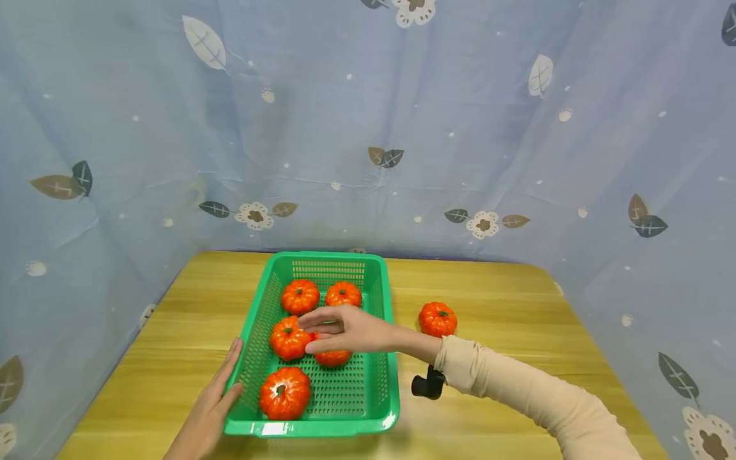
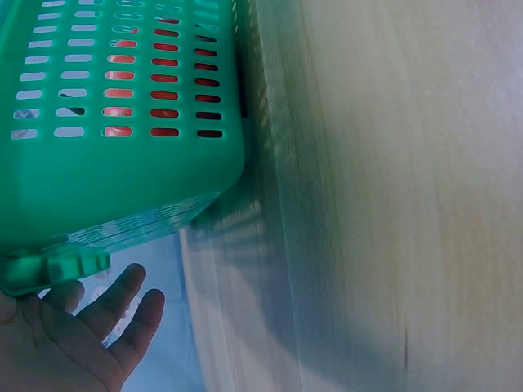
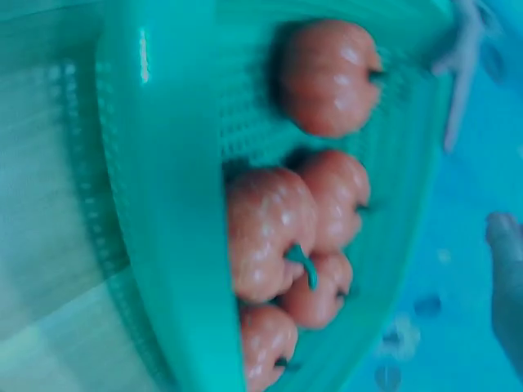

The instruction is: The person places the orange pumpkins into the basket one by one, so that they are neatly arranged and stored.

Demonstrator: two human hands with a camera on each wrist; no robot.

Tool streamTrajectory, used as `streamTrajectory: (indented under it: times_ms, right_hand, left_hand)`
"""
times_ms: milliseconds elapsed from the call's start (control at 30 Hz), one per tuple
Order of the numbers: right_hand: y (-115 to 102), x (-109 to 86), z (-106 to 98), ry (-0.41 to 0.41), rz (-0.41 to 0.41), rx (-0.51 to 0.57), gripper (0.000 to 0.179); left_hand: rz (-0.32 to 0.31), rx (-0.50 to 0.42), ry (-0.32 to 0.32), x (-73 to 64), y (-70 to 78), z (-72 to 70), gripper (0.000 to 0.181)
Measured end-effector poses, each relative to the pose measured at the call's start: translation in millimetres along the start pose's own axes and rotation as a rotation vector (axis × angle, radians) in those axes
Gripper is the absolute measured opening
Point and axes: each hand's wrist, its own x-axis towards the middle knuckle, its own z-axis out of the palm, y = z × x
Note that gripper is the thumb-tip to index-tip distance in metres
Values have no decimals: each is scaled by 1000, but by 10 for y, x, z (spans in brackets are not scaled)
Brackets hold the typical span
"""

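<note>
A green plastic basket point(image 1: 379, 421) with slotted sides holds several small orange pumpkins, among them one at the front point(image 1: 285, 394). My left hand point(image 1: 209, 406) rests against the basket's left rim. Seen in the left wrist view, its fingers point(image 2: 122, 302) spread loosely beneath that rim. Over the basket's middle hovers my right hand point(image 1: 353, 331), its fingers loosely bent with nothing held. It is nearest the middle-left pumpkin point(image 1: 286, 344) and partly covers another pumpkin point(image 1: 333, 360). Whether it touches either cannot be told. The right wrist view is blurred.
One more pumpkin point(image 1: 437, 319) sits on the wooden table point(image 1: 489, 287), right of the basket and behind my right forearm. A black wrist camera point(image 1: 428, 384) hangs under that wrist. A blue patterned curtain point(image 1: 345, 128) stands behind the table and along its sides.
</note>
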Motion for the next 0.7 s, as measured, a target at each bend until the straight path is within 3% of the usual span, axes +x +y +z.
streamTrajectory:
  times_ms: [167, 400, 700]
  right_hand:
    - [93, -278, -208, 77, -193, 217, 54]
    - [400, -726, -480, 198, -349, 282, 64]
    - [915, -1544, -850, 388, -343, 218, 61]
  left_hand:
    - [20, 3, 2, 6, -24, -7, 63]
    - [36, -13, -8, 11, -45, -17, 63]
    - [9, -35, -31, 25, -20, -16, 62]
